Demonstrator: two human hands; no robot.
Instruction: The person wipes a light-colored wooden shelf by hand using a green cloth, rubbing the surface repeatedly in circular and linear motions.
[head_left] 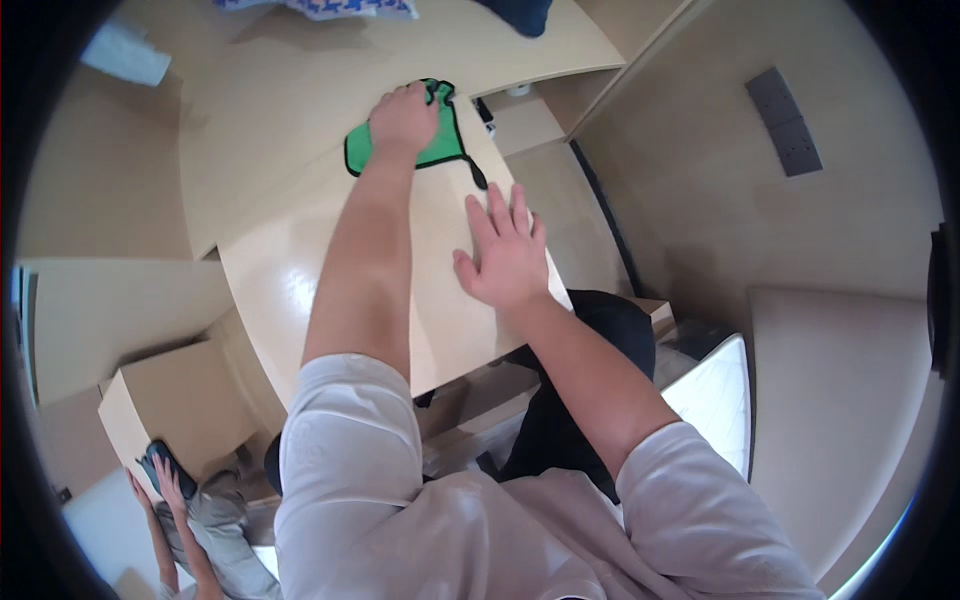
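Observation:
A green cloth [442, 148] with black edging and a black hanging loop lies on the pale wooden tabletop [290, 250], near its far right part. My left hand [404, 118] is on top of the cloth, its fingers curled over and gripping it, with the cloth bunched at the far side. The fingertips are partly hidden. Nearer to me, my right hand [505, 258] rests palm down by the table's right edge. Its fingers are spread, and it holds nothing. The cloth's loop hangs just beyond its fingertips.
A patterned fabric [320, 8] and a dark blue item [520, 14] lie at the far edge, a white item [125, 55] at far left. An open compartment [520, 115] sits beyond the right edge. At lower left, another person's hands [165, 480] hold a dark cloth on a wooden surface.

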